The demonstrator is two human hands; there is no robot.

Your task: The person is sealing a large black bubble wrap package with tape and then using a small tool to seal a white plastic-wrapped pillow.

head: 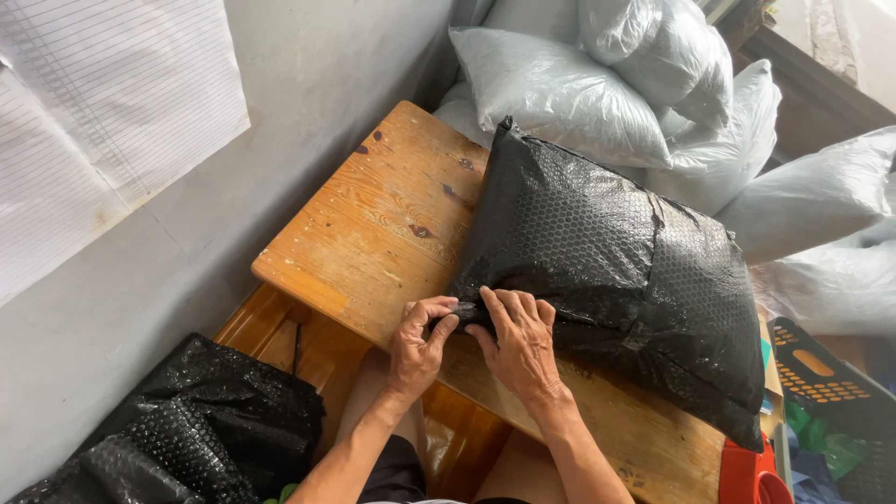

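— Pinching what, those two?
— Left hand point(417, 347) and right hand point(519, 343), fingers clenched on the near corner of the plump black bubble-wrap parcel point(616, 271), lying on the worn wooden table point(383, 224).

Bare forearms, no sleeves or rings; hands point(471, 341) ungloved; dark shorts, apparently, at the thighs.

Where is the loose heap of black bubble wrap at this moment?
In the head view, the loose heap of black bubble wrap lies at lower left, below the wooden table, beside the grey wall.
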